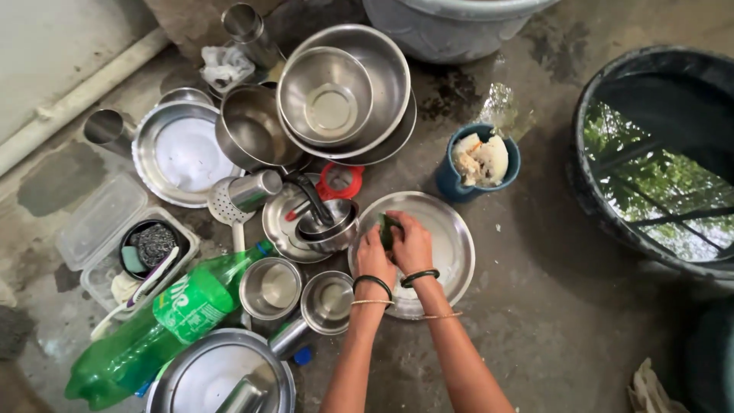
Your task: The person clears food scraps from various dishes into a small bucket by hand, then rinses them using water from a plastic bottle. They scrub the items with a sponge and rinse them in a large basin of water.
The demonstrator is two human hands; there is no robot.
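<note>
Your 2 hands meet over steel plate (451, 237) on wet floor. Left hand (373, 256) & right hand (413, 243) both pinch a green scrub pad (387, 228) btwn them, pressed together, pad at plate's left-centre. Blue mug (478, 162) near, upper right.

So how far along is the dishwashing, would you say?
Early, by the look of it. Both hands, left hand and right hand, press a green scrubber onto one steel plate. Nothing shows as a clean, set-apart pile. The stacked steel bowls, small cups and another plate lie waiting on the wet floor. Whether any are already washed, I can't tell.
</note>
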